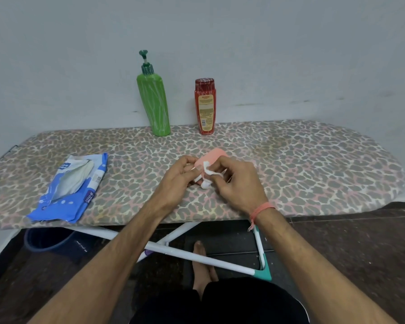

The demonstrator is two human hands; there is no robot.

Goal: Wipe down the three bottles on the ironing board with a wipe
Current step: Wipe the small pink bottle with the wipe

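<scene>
A small pink bottle (214, 155) with a white cap is held over the middle of the leopard-print ironing board (313, 164). My left hand (180, 176) grips its lower end. My right hand (236, 181) presses a crumpled white wipe (208, 170) against the bottle's side. A tall green pump bottle (153, 101) stands upright at the board's far edge against the wall. Just to its right stands a red bottle (205, 106) with a yellow label. Much of the pink bottle is hidden by my fingers.
A blue pack of wipes (70, 188) lies open on the left of the board. Under the board are its white legs (197, 256) with teal feet, a dark blue bucket (47, 242) at the left, and my bare foot (200, 265).
</scene>
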